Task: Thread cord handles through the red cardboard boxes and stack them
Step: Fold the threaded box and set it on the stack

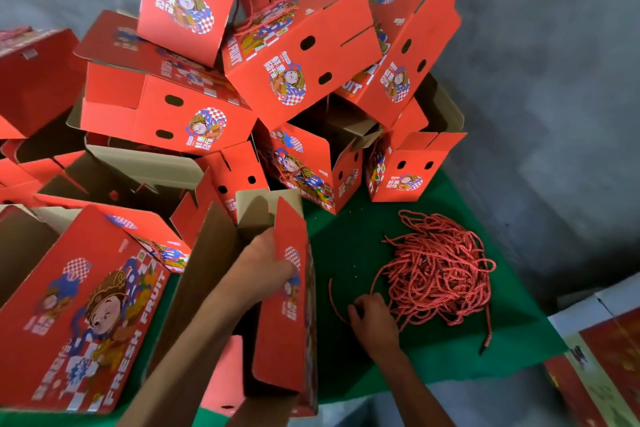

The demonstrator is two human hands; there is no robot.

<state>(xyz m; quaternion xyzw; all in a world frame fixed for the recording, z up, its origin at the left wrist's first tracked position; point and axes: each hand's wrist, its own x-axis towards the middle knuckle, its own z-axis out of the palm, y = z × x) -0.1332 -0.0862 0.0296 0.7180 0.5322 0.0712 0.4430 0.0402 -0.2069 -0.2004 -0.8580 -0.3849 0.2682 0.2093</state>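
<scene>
An open red cardboard box (284, 329) stands in front of me on the green table (349, 253). My left hand (263, 270) grips its upright red flap from the inside. A tangled heap of red and white cords (440, 270) lies to the right on the green surface. My right hand (372, 321) rests at the heap's near left edge, fingers pinched on a single cord (334, 302) that curves away to the left. A pile of red boxes (294, 59) with cartoon prints rises behind.
Another red box (79, 315) lies on its side at the left. More boxes crowd the far left. A white and red carton (602, 357) sits at the lower right. Grey walls (554, 80) close in behind and to the right.
</scene>
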